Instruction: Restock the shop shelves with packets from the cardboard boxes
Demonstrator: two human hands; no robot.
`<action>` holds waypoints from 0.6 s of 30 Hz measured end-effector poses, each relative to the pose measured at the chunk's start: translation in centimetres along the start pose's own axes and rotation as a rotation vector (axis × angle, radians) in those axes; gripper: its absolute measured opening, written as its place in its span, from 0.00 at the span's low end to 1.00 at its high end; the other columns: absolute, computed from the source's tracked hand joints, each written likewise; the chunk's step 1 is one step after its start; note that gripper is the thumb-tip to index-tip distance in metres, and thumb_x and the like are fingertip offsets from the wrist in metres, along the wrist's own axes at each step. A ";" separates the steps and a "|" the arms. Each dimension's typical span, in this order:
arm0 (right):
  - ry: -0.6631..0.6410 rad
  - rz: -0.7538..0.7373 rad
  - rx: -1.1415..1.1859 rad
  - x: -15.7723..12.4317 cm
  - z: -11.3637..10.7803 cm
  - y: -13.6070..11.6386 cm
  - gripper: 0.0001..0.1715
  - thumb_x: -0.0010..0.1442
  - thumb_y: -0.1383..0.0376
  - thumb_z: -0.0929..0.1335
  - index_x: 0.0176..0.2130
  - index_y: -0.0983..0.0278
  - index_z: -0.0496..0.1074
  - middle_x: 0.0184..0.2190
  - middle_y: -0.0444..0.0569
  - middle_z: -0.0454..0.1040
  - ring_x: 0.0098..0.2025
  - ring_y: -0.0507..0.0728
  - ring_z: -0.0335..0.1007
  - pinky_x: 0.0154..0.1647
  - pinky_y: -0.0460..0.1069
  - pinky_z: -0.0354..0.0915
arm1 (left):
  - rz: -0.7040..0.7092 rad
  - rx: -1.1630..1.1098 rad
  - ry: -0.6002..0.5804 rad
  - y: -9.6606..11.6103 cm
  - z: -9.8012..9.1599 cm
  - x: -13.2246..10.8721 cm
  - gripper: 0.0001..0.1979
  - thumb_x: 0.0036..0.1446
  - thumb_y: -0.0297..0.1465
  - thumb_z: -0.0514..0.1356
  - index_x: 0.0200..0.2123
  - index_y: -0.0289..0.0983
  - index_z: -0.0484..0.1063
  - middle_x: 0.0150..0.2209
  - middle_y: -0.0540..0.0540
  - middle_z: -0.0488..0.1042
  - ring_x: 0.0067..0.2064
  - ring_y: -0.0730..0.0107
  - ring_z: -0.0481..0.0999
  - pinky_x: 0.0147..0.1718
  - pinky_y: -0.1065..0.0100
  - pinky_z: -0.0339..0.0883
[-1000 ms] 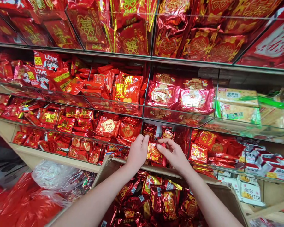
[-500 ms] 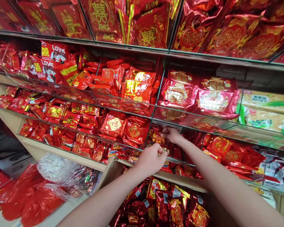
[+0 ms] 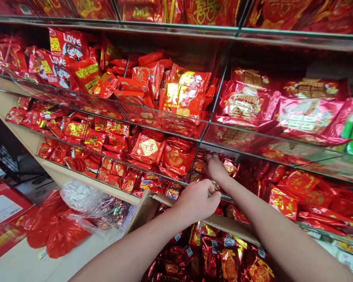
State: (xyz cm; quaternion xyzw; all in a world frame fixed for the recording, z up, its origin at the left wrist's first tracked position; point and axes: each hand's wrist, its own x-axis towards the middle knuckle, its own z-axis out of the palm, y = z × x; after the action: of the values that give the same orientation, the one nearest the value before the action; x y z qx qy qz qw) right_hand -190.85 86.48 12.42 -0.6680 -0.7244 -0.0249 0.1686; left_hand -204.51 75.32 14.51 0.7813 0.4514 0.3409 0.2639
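"LOVE" stands in white on an upper flat red plastic packet point(image 3: 66, 44) and a lower flat red plastic packet point(image 3: 54, 70); "福" fills a diamond on a square red wrapped packet point(image 3: 147, 148); gold "囍" marks a large glossy red bag point(image 3: 208, 12).

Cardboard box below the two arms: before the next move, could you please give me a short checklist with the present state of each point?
1. Cardboard box open at the top: ok, wrapped packets show inside.
2. Whole box in view: not ok, the picture's bottom edge cuts it off.
3. Right grip within a compartment of the shelving: ok, small red packets surround it.
4. Right grip holding a packet: cannot tell, its fingertips are hidden.
5. Left grip empty: cannot tell, its curled fingers hide the palm.
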 end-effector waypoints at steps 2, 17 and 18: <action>0.016 0.004 -0.007 -0.4 0.0 -0.3 0.16 0.54 0.67 0.58 0.44 0.66 0.62 0.44 0.56 0.60 0.37 0.56 0.63 0.34 0.48 0.57 | 0.004 0.003 -0.009 -0.1 0.1 -0.1 0.09 0.51 0.36 0.51 0.23 0.39 0.64 0.16 0.54 0.62 0.18 0.75 0.58 0.16 0.72 0.44; 0.106 0.295 -0.127 0.0 -0.9 3.4 0.24 0.50 0.70 0.61 0.48 0.76 0.61 0.45 0.65 0.61 0.48 0.67 0.57 0.42 0.53 0.58 | -0.043 0.006 -0.057 0.4 -0.3 -0.1 0.11 0.51 0.38 0.51 0.24 0.39 0.66 0.16 0.53 0.61 0.20 0.73 0.60 0.19 0.72 0.48; 0.087 0.333 -0.134 0.0 -0.7 4.0 0.25 0.51 0.71 0.60 0.49 0.77 0.60 0.46 0.67 0.60 0.48 0.67 0.57 0.40 0.54 0.58 | -0.045 0.008 -0.060 0.4 -0.3 -0.1 0.11 0.51 0.39 0.51 0.24 0.39 0.66 0.16 0.53 0.62 0.20 0.73 0.60 0.19 0.72 0.48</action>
State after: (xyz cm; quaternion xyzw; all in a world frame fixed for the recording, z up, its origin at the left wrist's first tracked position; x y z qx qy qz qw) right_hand -186.77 86.74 12.33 -0.7866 -0.5927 -0.0737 0.1566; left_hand -204.56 75.04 14.99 0.7817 0.4623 0.3095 0.2819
